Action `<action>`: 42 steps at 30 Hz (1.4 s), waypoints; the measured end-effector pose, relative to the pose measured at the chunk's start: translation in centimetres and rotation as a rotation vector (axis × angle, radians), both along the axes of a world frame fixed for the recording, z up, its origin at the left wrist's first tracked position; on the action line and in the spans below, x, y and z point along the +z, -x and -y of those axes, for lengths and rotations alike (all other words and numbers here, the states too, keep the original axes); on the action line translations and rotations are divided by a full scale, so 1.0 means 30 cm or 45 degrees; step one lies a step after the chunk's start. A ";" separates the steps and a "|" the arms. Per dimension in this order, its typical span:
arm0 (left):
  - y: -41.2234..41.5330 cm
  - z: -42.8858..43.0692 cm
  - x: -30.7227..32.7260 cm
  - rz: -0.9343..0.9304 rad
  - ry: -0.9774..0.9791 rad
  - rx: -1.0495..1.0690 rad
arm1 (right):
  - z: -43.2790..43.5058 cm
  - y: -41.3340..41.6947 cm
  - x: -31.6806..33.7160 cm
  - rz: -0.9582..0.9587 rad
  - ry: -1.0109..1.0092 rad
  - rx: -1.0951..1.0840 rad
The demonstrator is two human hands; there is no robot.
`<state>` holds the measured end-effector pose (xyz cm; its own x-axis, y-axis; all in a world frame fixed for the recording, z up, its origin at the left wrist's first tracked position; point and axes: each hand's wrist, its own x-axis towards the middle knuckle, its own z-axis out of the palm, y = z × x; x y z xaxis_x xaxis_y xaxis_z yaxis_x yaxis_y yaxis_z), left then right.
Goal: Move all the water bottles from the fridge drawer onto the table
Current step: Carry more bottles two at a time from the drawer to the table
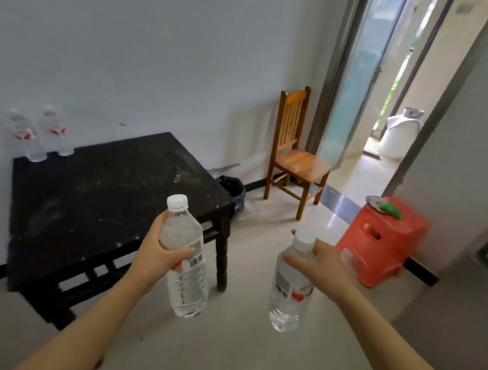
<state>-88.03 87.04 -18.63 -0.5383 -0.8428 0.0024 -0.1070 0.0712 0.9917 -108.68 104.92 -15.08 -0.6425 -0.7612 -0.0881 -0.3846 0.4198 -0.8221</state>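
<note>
My left hand (pixel 159 251) grips a clear water bottle (pixel 185 275) around its upper body, held upright over the floor beside the black table's right front corner. My right hand (pixel 323 267) holds a second water bottle (pixel 290 295) from above, just under its white cap, out over the floor. The black table (pixel 98 211) stands against the white wall. Two more water bottles with red labels stand at its far left corner, one (pixel 26 136) to the left and the other (pixel 57 132) just right of it. The fridge is out of view.
A wooden chair (pixel 297 157) stands by the wall past the table. A dark bin (pixel 234 193) sits behind the table's right edge. A red plastic stool (pixel 381 241) with a green item on it stands to the right, near an open doorway (pixel 395 110).
</note>
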 end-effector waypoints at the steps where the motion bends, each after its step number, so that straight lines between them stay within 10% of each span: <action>1: -0.064 0.027 0.002 -0.012 -0.001 0.030 | 0.048 -0.047 0.006 -0.002 -0.011 0.044; 19: -0.997 0.786 -0.017 -0.022 0.077 0.182 | 1.003 -0.879 0.029 0.006 0.078 0.116; 42: -1.217 1.903 -0.001 0.003 0.144 0.367 | 2.171 -1.030 -0.010 -0.012 0.148 0.290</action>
